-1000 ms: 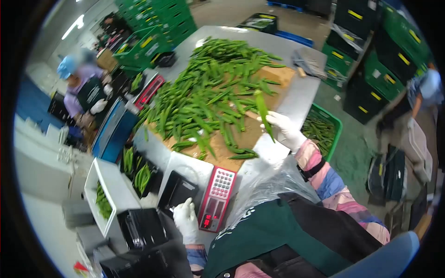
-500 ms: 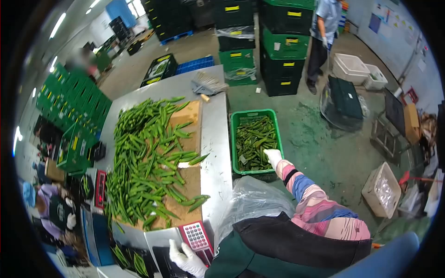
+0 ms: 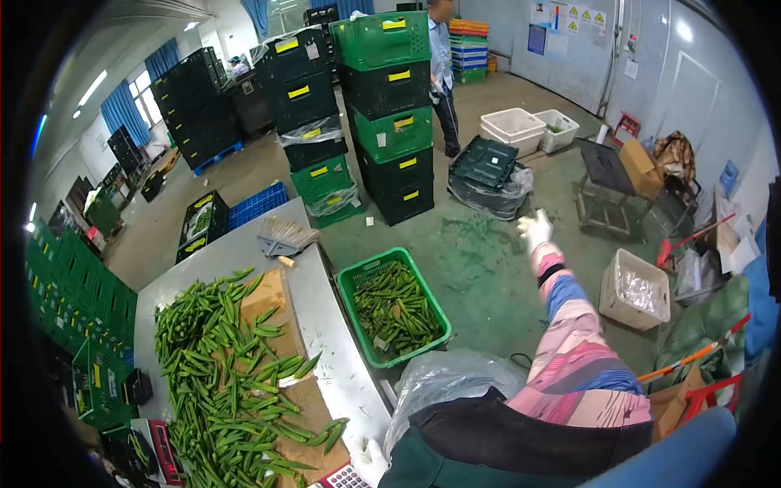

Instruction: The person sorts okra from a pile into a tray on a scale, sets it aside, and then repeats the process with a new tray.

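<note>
My right hand [image 3: 534, 230], in a white glove, is stretched out over the green floor with its fingers apart and nothing in it. Down at the table's near edge, my gloved left hand [image 3: 370, 464] rests beside a red-edged keypad [image 3: 348, 477]; its fingers look loosely open and hold nothing visible. A large heap of green okra [image 3: 220, 374] covers the brown board [image 3: 305, 398] on the metal table [image 3: 346, 378]. To the right of the table, a green crate [image 3: 437, 313] on the floor holds more okra, some of it dark.
A brush [image 3: 286, 237] lies at the table's far corner. Tall stacks of crates [image 3: 394, 122] stand beyond it, with a person [image 3: 443, 85] behind. White bins [image 3: 514, 130], plastic-wrapped dark crates [image 3: 488, 175] and a beige bin [image 3: 636, 289] stand on the right. Clear plastic [image 3: 455, 378] bunches before me.
My right hand has left the okra crate and swung outward to the right, its fingers spreading. The view has turned right, and my left hand has shifted to the table's edge by the keypad.
</note>
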The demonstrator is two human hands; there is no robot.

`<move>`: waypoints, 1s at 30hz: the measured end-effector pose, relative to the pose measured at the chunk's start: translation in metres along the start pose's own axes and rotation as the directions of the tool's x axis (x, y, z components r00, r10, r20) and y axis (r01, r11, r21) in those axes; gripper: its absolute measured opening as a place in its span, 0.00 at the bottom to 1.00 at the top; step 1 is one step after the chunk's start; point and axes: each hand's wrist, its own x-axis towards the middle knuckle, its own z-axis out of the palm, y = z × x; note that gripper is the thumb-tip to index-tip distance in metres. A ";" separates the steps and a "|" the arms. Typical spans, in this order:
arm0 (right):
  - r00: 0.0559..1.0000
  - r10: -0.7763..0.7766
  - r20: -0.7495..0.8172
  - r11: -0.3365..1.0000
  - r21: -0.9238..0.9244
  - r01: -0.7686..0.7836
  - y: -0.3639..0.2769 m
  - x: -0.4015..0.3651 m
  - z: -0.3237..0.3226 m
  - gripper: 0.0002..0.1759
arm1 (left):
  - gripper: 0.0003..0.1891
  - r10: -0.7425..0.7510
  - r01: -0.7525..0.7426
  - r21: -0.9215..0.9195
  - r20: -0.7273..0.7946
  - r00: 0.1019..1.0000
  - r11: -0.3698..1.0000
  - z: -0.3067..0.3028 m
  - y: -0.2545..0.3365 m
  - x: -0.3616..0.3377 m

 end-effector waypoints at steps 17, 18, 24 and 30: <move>0.742 -0.475 -0.473 0.880 -0.260 0.398 -0.236 0.057 -0.129 0.20 | 0.20 -0.074 0.063 0.114 0.099 0.992 0.992 -0.027 0.017 0.075; 0.681 -0.512 -0.524 0.858 -0.344 0.381 -0.238 0.032 -0.115 0.28 | 0.20 -0.079 0.067 0.122 0.098 0.992 0.990 -0.028 0.019 0.080; 0.795 -0.337 -0.505 0.941 -0.207 0.267 -0.237 0.049 -0.180 0.31 | 0.21 -0.125 0.105 0.170 0.114 0.986 0.980 -0.039 0.030 0.098; 0.770 -0.387 -0.507 0.917 -0.294 0.268 -0.241 0.043 -0.142 0.36 | 0.22 0.023 -0.023 0.128 0.006 1.000 0.992 -0.015 -0.042 0.110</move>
